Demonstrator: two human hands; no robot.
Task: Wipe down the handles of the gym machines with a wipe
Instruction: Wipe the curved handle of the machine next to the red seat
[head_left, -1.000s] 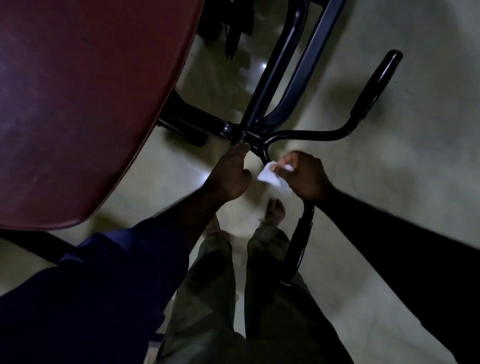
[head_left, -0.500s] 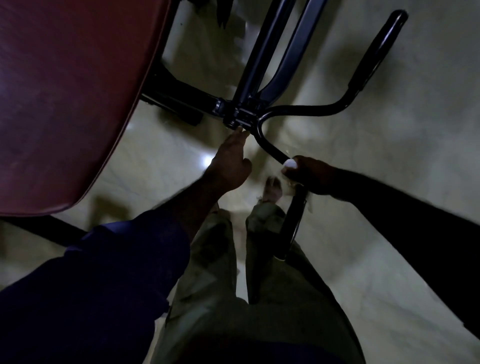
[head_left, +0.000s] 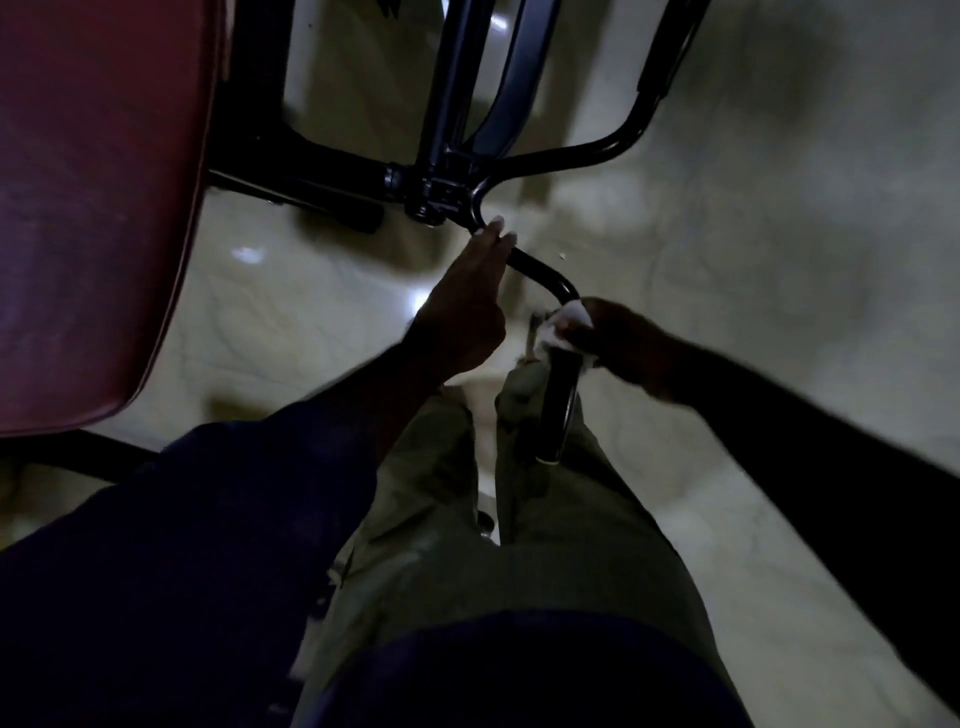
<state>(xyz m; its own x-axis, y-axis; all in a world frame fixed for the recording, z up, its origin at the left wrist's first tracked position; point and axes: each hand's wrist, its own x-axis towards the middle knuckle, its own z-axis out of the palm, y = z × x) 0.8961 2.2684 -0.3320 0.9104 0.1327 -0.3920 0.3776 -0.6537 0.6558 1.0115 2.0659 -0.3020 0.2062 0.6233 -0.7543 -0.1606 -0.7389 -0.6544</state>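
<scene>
A black gym machine handlebar (head_left: 540, 270) curves from the central clamp toward me and ends in a padded near grip (head_left: 558, 410). My right hand (head_left: 618, 343) presses a white wipe (head_left: 563, 325) around the bar at the top of that grip. My left hand (head_left: 467, 306) rests on the bare bar closer to the clamp, fingertips curled over it. A second handle (head_left: 657, 73) with a dark grip rises at the upper right, untouched.
A dark red padded seat (head_left: 88, 197) fills the upper left. The black frame tubes (head_left: 467, 98) and base bar (head_left: 291, 176) run above the hands. Pale glossy floor (head_left: 779, 260) lies to the right. My olive trouser legs (head_left: 467, 519) stand directly below the handle.
My right hand with the wipe has slid down the bar from the bend to the top of the padded grip. My left hand has shifted from the clamp onto the bar. The camera moved closer.
</scene>
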